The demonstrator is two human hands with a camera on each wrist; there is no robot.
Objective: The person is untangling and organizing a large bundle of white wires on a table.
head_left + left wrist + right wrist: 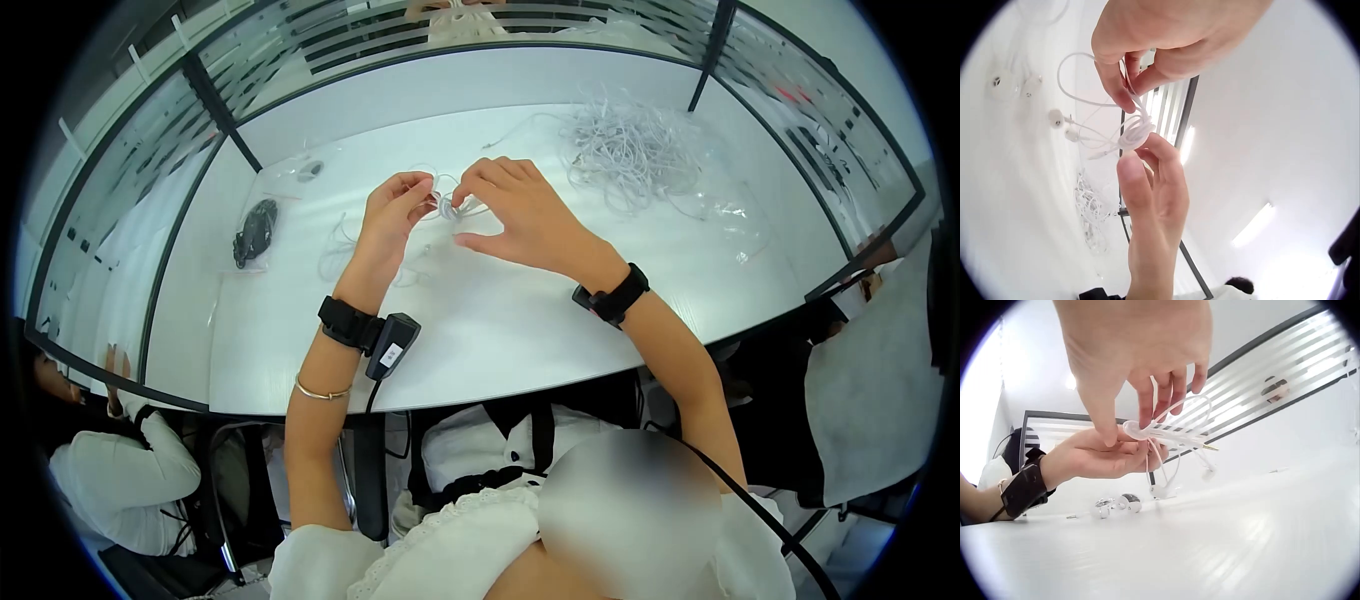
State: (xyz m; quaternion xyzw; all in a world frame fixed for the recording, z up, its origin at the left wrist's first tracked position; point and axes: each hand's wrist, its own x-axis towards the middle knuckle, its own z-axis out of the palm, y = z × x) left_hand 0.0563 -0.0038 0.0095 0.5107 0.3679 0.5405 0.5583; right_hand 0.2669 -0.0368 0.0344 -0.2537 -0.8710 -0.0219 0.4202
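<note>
Earphone cable (pixel 447 207) pinched by left hand (pixel 392 215); right hand (pixel 530 220) part-open, fingertip touching.

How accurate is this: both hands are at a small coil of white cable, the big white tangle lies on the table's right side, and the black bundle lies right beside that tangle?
Not quite: the head view shows the black bundle on the table's left side, well away from the big white tangle. The rest stands.
</note>
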